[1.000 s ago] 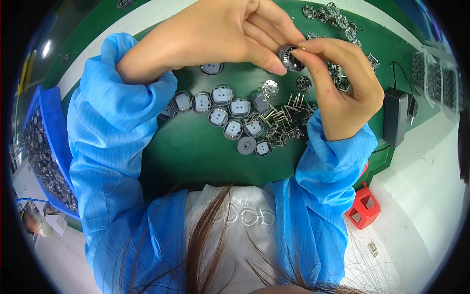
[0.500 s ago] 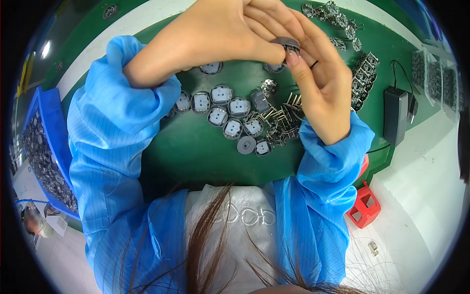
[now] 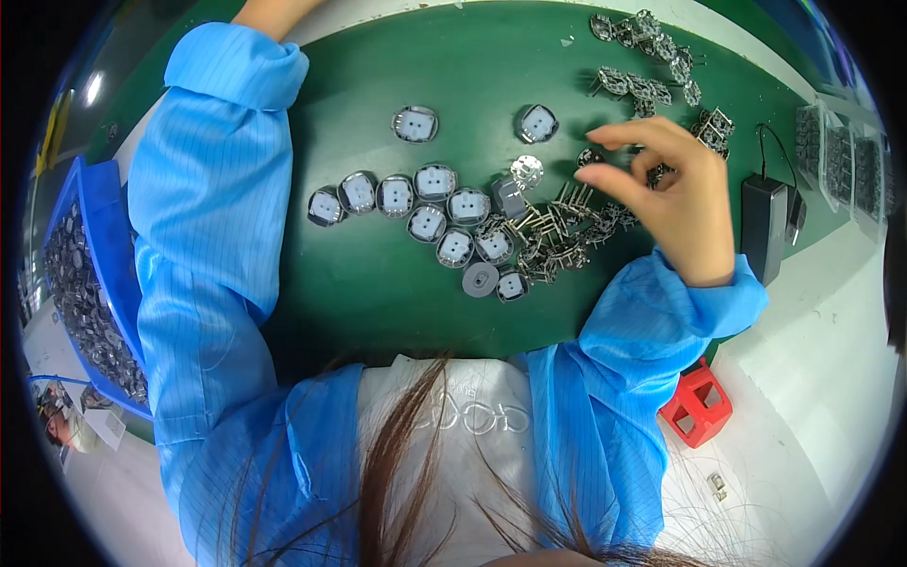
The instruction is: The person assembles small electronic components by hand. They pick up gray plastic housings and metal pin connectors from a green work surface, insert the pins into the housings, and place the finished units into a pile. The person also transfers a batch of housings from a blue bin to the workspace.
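Observation:
My right hand [image 3: 685,184] hovers over the right part of the green table, thumb and index finger apart and the other fingers curled. A small round metallic part [image 3: 590,158] shows between those fingertips, apparently not gripped. Just left of the hand lies a heap of small circuit boards with long pins [image 3: 557,236]. Beside it, several round grey housings with pale square inserts [image 3: 435,181] form a loose cluster. Two more stand apart farther back, including one housing [image 3: 539,124] near my right fingers. My left arm reaches to the far left; only its wrist shows, with the hand beyond the top edge.
A blue bin [image 3: 99,194] full of small dark parts stands at the left. More pinned boards [image 3: 652,38] lie at the far right. Clear trays [image 3: 836,161] and a black box with a cable [image 3: 763,222] sit along the right edge. A red stool [image 3: 697,404] is on the floor.
My hands were together around a dark round part; they have now separated. The left has gone far up and left, out of view. The right has moved right and down, over the boards.

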The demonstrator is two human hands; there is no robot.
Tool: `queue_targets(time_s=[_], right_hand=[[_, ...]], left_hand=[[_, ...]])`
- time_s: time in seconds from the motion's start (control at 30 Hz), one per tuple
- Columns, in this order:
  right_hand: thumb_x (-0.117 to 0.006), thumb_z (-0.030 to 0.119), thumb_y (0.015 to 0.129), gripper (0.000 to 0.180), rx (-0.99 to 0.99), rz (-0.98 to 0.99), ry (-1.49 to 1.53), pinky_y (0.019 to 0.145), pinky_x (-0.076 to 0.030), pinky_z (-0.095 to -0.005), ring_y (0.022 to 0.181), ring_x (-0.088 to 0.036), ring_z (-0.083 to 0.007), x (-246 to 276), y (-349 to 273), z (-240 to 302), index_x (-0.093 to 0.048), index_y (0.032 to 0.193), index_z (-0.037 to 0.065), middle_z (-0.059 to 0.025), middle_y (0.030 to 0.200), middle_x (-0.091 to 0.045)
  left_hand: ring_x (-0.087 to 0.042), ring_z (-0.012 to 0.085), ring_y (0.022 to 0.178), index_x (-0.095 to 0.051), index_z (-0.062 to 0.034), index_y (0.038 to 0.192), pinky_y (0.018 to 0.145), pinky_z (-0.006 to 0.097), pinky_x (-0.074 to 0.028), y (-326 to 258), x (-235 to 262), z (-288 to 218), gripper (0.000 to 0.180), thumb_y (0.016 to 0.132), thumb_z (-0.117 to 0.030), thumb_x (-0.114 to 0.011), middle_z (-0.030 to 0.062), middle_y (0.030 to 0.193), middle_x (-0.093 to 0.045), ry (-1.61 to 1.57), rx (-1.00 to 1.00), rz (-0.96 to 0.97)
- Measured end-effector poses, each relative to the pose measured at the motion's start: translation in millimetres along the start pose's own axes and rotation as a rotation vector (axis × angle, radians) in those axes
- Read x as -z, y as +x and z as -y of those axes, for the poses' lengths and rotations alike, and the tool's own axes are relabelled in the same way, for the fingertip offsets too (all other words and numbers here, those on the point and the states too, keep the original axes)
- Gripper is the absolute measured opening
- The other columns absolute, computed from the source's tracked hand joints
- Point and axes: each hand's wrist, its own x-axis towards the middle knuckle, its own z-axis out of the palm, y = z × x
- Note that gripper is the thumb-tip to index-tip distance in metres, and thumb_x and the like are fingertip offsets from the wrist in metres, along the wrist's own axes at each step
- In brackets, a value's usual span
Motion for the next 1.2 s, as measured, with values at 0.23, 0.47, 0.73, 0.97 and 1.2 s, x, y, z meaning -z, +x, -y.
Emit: queue_targets(time_s=[0.23,0.47,0.73,0.97,1.2], right_hand=[[-0.085,0.007,0.064,0.03,-0.017,-0.026,-0.048,0.055,-0.048,-0.0298,0.055,-0.058,-0.0175,-11,-4,-5,-0.071,0.09,0.004,-0.0082,0.076,-0.064],[-0.075,0.003,0.08,0.01,-0.247,-0.056,0.233,0.055,-0.053,-0.0244,0.068,-0.07,-0.0131,-5,-2,16,-0.068,0.087,0.001,-0.0074,0.081,-0.07],[-0.074,0.001,0.08,0.01,0.064,-0.214,0.301,0.064,-0.057,-0.027,0.073,-0.07,-0.015,-27,6,14,-0.067,0.087,0.001,-0.0061,0.08,-0.07],[-0.076,0.001,0.079,0.012,0.166,-0.246,0.158,0.063,-0.054,-0.0277,0.07,-0.07,-0.0176,-31,9,13,-0.065,0.083,0.0,-0.0096,0.079,-0.069],[-0.077,-0.003,0.076,0.014,0.178,-0.452,0.208,0.067,-0.054,-0.0261,0.073,-0.069,-0.0162,-33,11,17,-0.069,0.087,0.001,-0.0079,0.082,-0.071]], left_hand=[[-0.059,0.033,0.084,-0.065,-0.0003,0.103,0.084,0.042,-0.049,-15,-22,-45,0.031,0.078,-0.018,-0.075,0.0151,0.091,-0.061,0.111,-0.273,-0.132],[-0.058,0.0244,0.071,-0.062,-0.0024,0.096,0.07,0.035,-0.05,-58,-42,-82,0.028,0.074,-0.012,-0.076,0.0099,0.079,-0.059,-0.286,-0.289,0.354],[-0.063,0.0289,0.084,-0.063,0.0004,0.1,0.074,0.034,-0.053,-57,-45,-77,0.03,0.072,-0.007,-0.073,0.012,0.094,-0.065,-0.358,-0.379,0.362],[-0.066,0.0251,0.082,-0.065,0.003,0.101,0.076,0.033,-0.054,-42,-35,-79,0.031,0.075,-0.01,-0.076,0.0142,0.09,-0.067,-0.527,-0.387,0.367],[-0.067,0.0105,0.074,-0.064,0.0082,0.099,0.069,0.024,-0.057,-47,-16,-94,0.03,0.075,-0.003,-0.077,0.0132,0.086,-0.071,-0.771,-0.097,0.53]])
